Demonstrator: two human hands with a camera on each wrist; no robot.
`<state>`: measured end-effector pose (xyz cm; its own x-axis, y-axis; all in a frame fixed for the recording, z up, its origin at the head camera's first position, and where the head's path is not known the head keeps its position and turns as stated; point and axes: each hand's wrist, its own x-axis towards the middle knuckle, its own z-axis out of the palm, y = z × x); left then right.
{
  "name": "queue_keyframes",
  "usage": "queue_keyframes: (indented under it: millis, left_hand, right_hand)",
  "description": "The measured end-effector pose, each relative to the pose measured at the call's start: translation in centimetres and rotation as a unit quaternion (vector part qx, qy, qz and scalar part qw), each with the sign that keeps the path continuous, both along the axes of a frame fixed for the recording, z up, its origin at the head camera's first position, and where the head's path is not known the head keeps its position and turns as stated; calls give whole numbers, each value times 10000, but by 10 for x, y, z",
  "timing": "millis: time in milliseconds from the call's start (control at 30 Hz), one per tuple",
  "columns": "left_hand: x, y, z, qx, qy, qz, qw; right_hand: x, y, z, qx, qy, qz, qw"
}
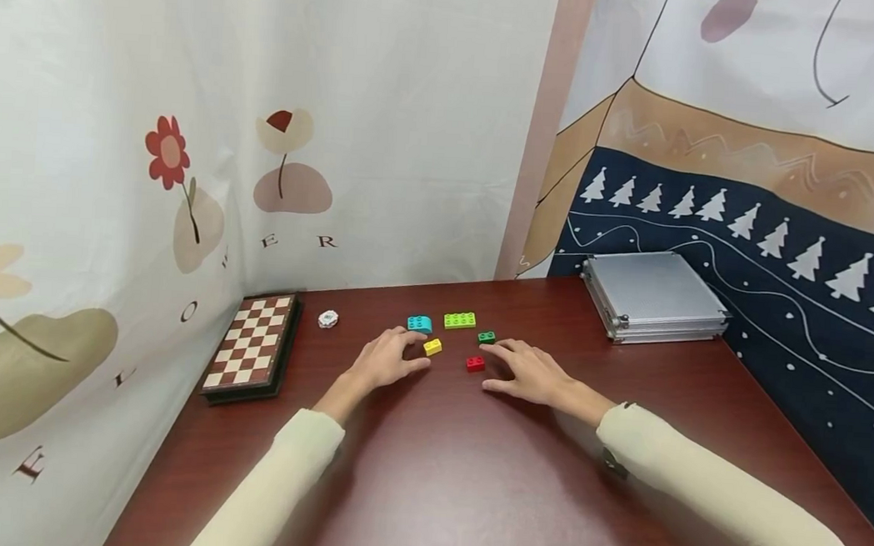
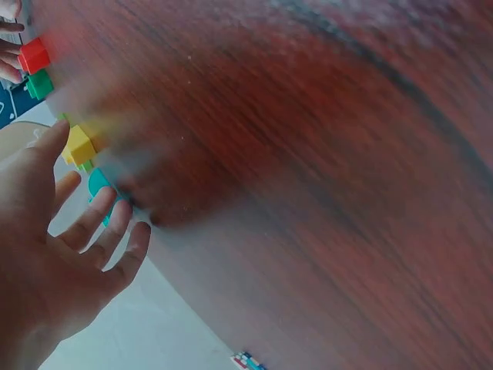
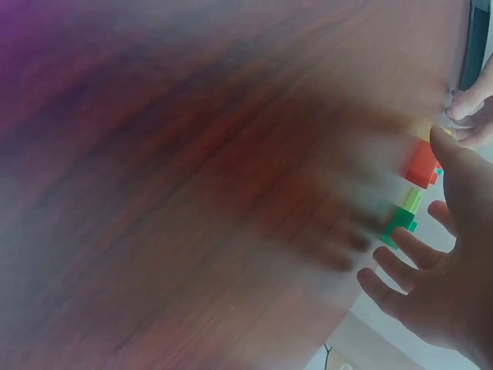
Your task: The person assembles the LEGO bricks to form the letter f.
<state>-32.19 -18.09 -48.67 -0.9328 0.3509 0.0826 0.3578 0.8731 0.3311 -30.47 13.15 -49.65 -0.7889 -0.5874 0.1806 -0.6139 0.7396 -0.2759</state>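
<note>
My left hand [image 1: 387, 358] hovers low at the left of a small group of toy bricks, its fingers spread and relaxed. Nearest to it are the yellow brick [image 1: 432, 347], between thumb and fingertips in the head view, and the blue brick [image 1: 419, 324] with a curved end. My right hand [image 1: 532, 372] reaches in from the other side, fingers apart and holding nothing. Beside its fingertips lie the dark green brick [image 1: 486, 337] and the red brick [image 1: 475, 364]. Farther back, a longer lime green brick [image 1: 460, 319] lies between the two hands.
At the left stands a checkered chessboard box [image 1: 251, 341], with a small white patterned object [image 1: 327, 319] near it. Flat silver cases [image 1: 657, 295] are stacked at the back right. Printed curtains [image 1: 415, 138] rise behind the dark red wooden table [image 1: 439, 490].
</note>
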Motion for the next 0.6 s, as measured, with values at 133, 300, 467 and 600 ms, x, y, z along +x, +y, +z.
queue_keyframes:
  millis: [133, 300, 467, 600]
  left_hand:
    - [-2, 2, -2, 134, -28, 74, 9999]
    - [-5, 4, -3, 194, -94, 154, 9996]
    - [-7, 8, -3, 306, -77, 234, 9992]
    - [-8, 10, -2, 442, -110, 296, 9985]
  right_hand:
    - [-3, -5, -1, -8, -36, 40, 10000]
    - [-6, -10, -1, -60, -43, 93, 9999]
    - [-9, -15, -1, -71, -4, 129, 9999]
    - [-11, -19, 0, -24, 4, 128, 9999]
